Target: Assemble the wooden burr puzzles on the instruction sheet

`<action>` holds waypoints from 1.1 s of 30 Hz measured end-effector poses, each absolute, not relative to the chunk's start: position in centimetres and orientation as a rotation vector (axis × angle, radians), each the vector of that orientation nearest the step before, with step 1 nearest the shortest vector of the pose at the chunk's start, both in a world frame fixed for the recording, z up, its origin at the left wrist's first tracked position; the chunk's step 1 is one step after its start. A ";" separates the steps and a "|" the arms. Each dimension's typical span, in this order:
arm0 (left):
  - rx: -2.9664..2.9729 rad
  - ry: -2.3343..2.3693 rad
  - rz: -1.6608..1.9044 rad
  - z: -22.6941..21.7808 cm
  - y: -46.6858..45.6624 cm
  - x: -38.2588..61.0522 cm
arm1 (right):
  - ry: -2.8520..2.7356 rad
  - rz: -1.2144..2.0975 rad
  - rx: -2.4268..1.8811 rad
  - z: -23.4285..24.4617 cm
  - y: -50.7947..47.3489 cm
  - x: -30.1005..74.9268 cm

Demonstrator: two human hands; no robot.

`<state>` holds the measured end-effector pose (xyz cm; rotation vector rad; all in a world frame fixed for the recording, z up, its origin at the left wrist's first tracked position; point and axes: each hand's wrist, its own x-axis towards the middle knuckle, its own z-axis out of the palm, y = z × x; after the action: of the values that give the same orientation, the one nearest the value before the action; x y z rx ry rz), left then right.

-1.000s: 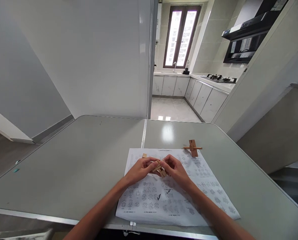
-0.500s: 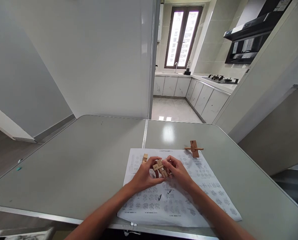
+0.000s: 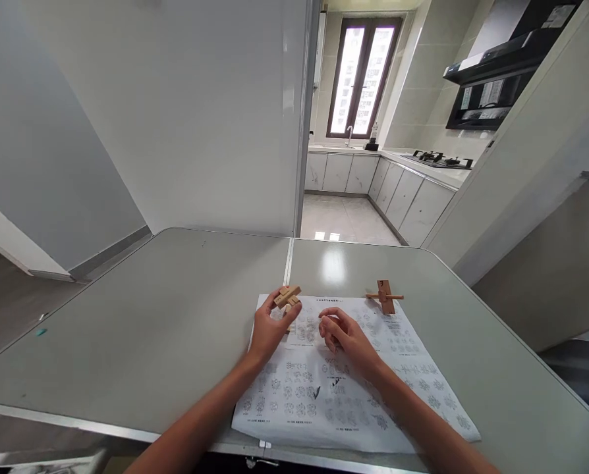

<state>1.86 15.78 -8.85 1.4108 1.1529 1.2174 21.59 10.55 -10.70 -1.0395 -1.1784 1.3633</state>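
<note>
My left hand (image 3: 269, 327) pinches a small wooden puzzle assembly (image 3: 287, 297) between fingertips and lifts it just above the far left corner of a printed sheet (image 3: 354, 395). My right hand (image 3: 342, 336) hovers over the middle of the sheet with its fingers loosely curled and nothing in them. A second wooden piece, a cross-shaped puzzle (image 3: 385, 295), lies on the sheet's far right corner, apart from both hands.
The sheet lies on a grey table (image 3: 151, 329) with a seam (image 3: 288, 263) down its middle. A small teal object (image 3: 40, 332) sits near the table's left edge. Behind the table is a white wall and a doorway into a kitchen.
Both hands held the wooden puzzle together over the sheet. Now my left hand alone carries it up and to the left, and my right hand has let go.
</note>
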 end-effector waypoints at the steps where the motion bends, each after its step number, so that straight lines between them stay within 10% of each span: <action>1: 1.356 1.155 1.225 -9.0 16.0 1.8 | -1.191 1.366 -1.036 -10.8 10.6 21.6; 19: 1.282 0.928 1.022 -9.2 16.1 1.8 | -1.863 0.579 -1.297 -12.8 10.0 20.7; 33: 1.424 0.939 1.075 -9.6 16.4 1.9 | -1.599 0.702 -1.276 -13.1 10.8 21.2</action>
<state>1.92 16.39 -9.62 1.4236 0.9394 1.0752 21.24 10.78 -13.07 -1.2760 -1.5992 0.7020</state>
